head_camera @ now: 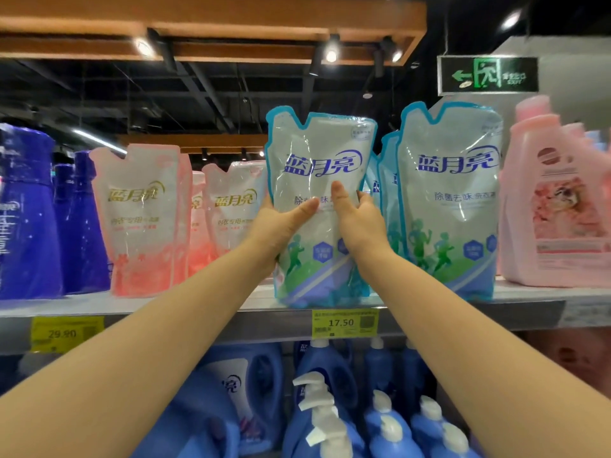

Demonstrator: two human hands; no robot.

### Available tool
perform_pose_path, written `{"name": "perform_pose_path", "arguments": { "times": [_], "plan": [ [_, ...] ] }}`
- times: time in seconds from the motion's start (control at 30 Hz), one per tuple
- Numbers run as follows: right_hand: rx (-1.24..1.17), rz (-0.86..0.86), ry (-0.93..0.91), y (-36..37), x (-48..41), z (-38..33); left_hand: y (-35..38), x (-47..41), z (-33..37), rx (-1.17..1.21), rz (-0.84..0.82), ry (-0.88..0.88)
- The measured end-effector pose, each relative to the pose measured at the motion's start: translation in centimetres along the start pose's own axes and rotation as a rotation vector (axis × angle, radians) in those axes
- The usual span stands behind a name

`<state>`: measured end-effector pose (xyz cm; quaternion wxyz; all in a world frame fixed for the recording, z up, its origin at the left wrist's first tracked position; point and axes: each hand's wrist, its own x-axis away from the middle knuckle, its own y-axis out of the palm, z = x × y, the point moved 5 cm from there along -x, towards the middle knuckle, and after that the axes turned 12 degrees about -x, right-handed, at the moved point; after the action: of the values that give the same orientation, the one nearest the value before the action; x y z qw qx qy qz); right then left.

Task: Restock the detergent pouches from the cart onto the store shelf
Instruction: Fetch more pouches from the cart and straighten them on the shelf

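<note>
**Nearly seated: one blue pouch at the shelf front**

Currently gripping one blue detergent pouch (317,153) with both hands. Left hand (281,226) wrapped round the pouch's left edge, thumb laid across the front. Right hand (362,219) curled round the right edge, thumb pointing up on the front panel. Holding it upright, bottom down at the front lip of the shelf (165,309), just above the yellow price tag (344,322). Cannot tell whether resting on the board or hanging just clear of it.

Judging the job as partway through. Already standing just to the right: matching blue pouches (449,200), lined up front to back and close against the held one. Left to do for this pouch, by the look of it: slide back from the lip, square up with the neighbours, let go. No way of counting what remains, with the cart out of view.

As for room, working inside a slot between pink pouches (142,219) on the left and the blue ones on the right. Tight on the right, with fingers close against the neighbouring pouch; somewhat looser on the left. Plenty of headroom above, up to the wooden canopy (211,24). Depth behind the pouch hidden.

Worth minding the front lip: likely to tip forward if released too near it, down toward the blue pump bottles (330,408) below. Pink bottle (555,206) far right and dark blue bottles (26,209) far left well apart from the work.
</note>
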<state>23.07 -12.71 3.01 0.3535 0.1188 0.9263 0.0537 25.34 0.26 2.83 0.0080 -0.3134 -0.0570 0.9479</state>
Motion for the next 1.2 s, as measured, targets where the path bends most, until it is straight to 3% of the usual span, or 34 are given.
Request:
{"name": "perform_pose_path", "arguments": {
  "times": [0.23, 0.6, 0.77, 0.9, 1.0, 1.1, 1.2],
  "plan": [
    [-0.104, 0.024, 0.08, 0.1, 0.0, 0.6, -0.6, 0.2, 0.0, -0.128, 0.162, 0.001],
    [-0.379, 0.11, 0.19, -0.1, 0.2, 1.0, -0.7, 1.2, 0.3, -0.085, 0.183, -0.048],
    [-0.142, 0.077, 0.103, -1.3, 1.4, -0.1, -1.1, 1.2, 0.7, -0.159, 0.199, -0.053],
    [0.049, 0.051, -0.129, -4.2, 2.4, -2.5, -1.9, 2.3, 3.9, -0.276, 0.438, 0.17],
    [0.052, 0.044, -0.179, -6.2, 2.8, -4.0, -0.3, 4.9, 7.4, -0.381, 0.605, 0.441],
    [0.003, 0.027, -0.164, -8.5, 2.7, -5.1, 3.6, 6.6, 10.0, -0.454, 0.573, 0.657],
    [-0.075, 0.057, -0.241, -11.9, 2.1, -6.8, 8.7, 6.2, 11.5, -0.529, 0.412, 0.704]
  ]
}}
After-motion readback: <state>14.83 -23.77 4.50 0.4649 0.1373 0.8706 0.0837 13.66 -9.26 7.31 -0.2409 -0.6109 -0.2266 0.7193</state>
